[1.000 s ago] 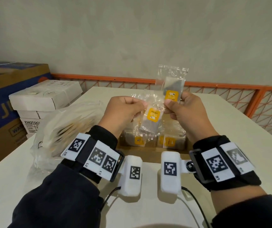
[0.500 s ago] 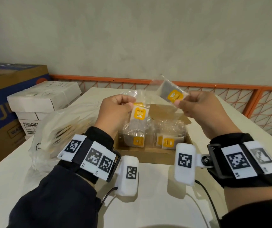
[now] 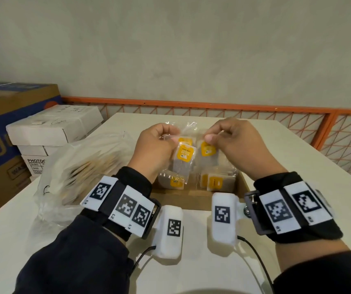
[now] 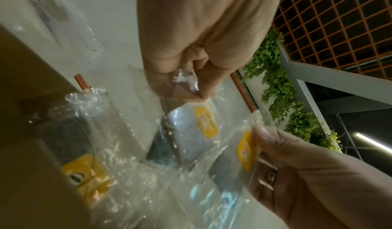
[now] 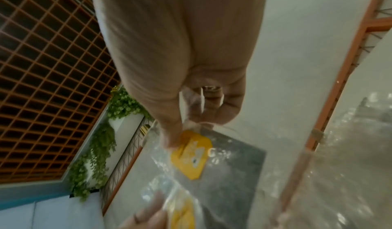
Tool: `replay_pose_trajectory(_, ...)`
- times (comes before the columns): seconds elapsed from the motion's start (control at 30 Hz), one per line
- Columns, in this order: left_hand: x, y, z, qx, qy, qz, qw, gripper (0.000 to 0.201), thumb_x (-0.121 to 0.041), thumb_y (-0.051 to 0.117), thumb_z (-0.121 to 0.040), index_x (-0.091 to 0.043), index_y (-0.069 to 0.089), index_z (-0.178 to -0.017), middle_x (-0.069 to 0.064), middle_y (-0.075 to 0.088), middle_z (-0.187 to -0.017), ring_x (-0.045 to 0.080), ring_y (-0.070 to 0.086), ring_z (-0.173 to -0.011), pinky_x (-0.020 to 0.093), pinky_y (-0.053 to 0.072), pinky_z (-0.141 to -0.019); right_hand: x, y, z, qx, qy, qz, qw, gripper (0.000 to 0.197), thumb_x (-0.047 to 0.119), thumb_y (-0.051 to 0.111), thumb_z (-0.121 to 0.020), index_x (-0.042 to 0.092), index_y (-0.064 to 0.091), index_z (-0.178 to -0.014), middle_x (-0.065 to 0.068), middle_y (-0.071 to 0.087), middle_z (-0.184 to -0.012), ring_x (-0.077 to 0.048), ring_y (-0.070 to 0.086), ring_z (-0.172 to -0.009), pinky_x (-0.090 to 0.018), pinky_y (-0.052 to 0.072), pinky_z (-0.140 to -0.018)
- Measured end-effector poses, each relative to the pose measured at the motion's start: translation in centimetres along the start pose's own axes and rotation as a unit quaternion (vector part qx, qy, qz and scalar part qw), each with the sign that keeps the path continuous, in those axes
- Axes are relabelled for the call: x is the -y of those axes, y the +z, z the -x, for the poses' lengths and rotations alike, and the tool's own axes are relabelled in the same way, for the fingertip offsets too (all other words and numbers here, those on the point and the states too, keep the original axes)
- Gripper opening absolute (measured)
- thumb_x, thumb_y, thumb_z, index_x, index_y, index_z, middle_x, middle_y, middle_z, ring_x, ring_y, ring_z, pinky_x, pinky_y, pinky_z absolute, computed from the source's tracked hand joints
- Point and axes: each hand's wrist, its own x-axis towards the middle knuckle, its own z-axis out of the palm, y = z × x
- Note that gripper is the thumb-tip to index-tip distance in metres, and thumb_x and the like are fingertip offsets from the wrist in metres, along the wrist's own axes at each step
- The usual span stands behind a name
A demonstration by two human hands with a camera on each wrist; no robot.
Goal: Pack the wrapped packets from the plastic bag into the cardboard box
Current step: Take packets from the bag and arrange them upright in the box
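While both hands hang over the box point(image 3: 195, 201), each pinches a packet by the clear flap at its top: the left hand point(image 3: 156, 149) has thumb and curled fingers closed on the left packet point(image 3: 183, 161), and the right hand point(image 3: 231, 143) nips the right packet point(image 3: 208, 152) just above its yellow label. Both packets dangle side by side, close enough that their wraps seem to touch, above the packets already lying in the box point(image 3: 215, 182). The bag point(image 3: 81, 170) lies just left of the box on the table point(image 3: 191, 262), with more stock inside. The main risk is the grip itself: a pinch on slick film, with the weight hanging below, could slip, and a packet let go too high may land on edge or skew across the ones beneath, spoiling the rows. The two wraps could also cling together, so that one drags the other off line on release. The wrist views are blurred, which suggests motion, and a swinging packet could catch the box wall. A hanging wrist unit could also knock the near wall.
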Motion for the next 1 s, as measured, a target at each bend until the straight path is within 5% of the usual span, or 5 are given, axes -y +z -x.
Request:
replay_pose_trajectory(0.17,0.1,0.5,0.5,0.051,-0.003,-0.017,0.999,0.025,0.002,0.058,-0.086,-0.02,0.067,-0.078,0.003,0.066,-0.085,0.016,0.062,-0.079,0.027,0.054,-0.076,-0.6,0.9,0.1,0.019,0.001,-0.009,1.0,0.027,0.008,0.073,-0.077,0.024,0.059,-0.06,0.012,0.061,-0.067,0.003,0.058,-0.06,-0.011,0.045,-0.063)
replay_pose_trajectory(0.43,0.2,-0.3,0.2,0.081,-0.046,-0.051,0.994,0.02,-0.003,0.062,-0.084,-0.02,0.068,-0.078,0.002,0.066,-0.084,0.016,0.056,-0.078,0.027,0.046,-0.068,-1.4,1.1,0.2,0.063,0.063,-0.004,0.996,0.027,0.003,0.076,-0.071,0.024,0.059,-0.072,0.01,0.055,-0.062,-0.004,0.051,-0.058,-0.022,0.046,-0.067)
replay_pose_trajectory(0.57,0.7,-0.7,-0.1,0.058,-0.038,-0.089,0.994,0.035,0.012,0.058,-0.079,-0.023,0.058,-0.075,-0.001,0.052,-0.075,0.015,0.05,-0.067,0.024,0.043,-0.058,-1.4,1.3,0.4,0.112,0.09,-0.016,0.989,0.012,0.003,0.073,-0.075,0.013,0.067,-0.075,0.007,0.057,-0.062,0.009,0.051,-0.048,-0.001,0.039,-0.052)
replay_pose_trajectory(0.73,0.9,-0.7,-0.2,0.093,-0.08,-0.123,0.985,0.047,0.011,0.065,-0.073,-0.031,0.047,-0.086,0.011,0.062,-0.098,0.022,0.057,-0.084,0.03,0.044,-0.067,-1.3,0.7,0.6,0.164,0.109,0.016,0.98,0.016,0.009,0.072,-0.077,0.02,0.065,-0.07,0.009,0.06,-0.069,0.001,0.053,-0.065,-0.007,0.037,-0.058)
replay_pose_trajectory(1.0,0.7,-0.9,0.1,0.158,-0.121,-0.194,0.961,0.026,0.008,0.072,-0.07,-0.014,0.059,-0.075,0.005,0.065,-0.082,0.015,0.058,-0.07,0.02,0.046,-0.058,-2.4,-0.4,0.4,0.193,0.177,0.117,0.958,0.018,0.013,0.073,-0.077,0.023,0.062,-0.066,0.007,0.061,-0.076,-0.008,0.054,-0.076,-0.02,0.036,-0.062)
